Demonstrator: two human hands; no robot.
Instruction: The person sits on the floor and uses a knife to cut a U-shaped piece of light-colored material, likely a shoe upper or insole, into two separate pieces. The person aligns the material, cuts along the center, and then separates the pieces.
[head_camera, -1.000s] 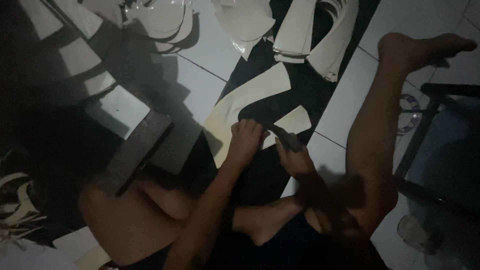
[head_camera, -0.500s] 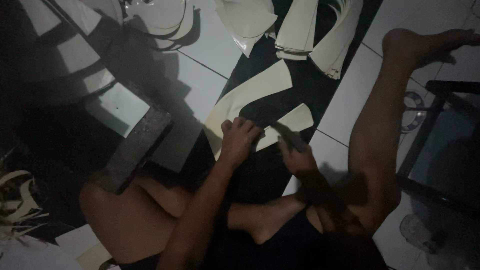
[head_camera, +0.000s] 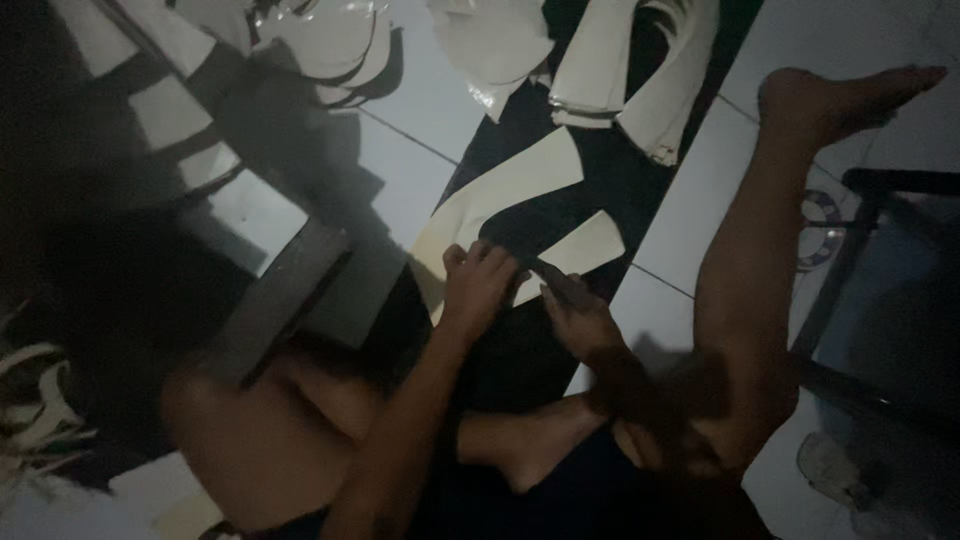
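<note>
— Where are the hands?

— Both are low on the dark sheet spread over the white tiled floor. The left hand is pressed down on the cream cut piece, a long curved shape lying on that sheet; its fingers are bent and close together, flat on the piece's lower end rather than wrapped around it.

— And the other?

— The right hand sits just beside the left, touching the sheet next to the smaller cream strip. It seems to grip something thin and dark, though the light is too poor to be sure, and I cannot tell whether its fingers are together or apart.

— What lies around them?

— Beyond the cream piece, at the far end of the sheet, is a pile of white curved pieces, some stacked on each other. More of them lie to the left. The person's right leg stretches out over the tiles, foot pointing away. A dark metal frame stands at the right, and a grey block lies on the floor at the left.
</note>
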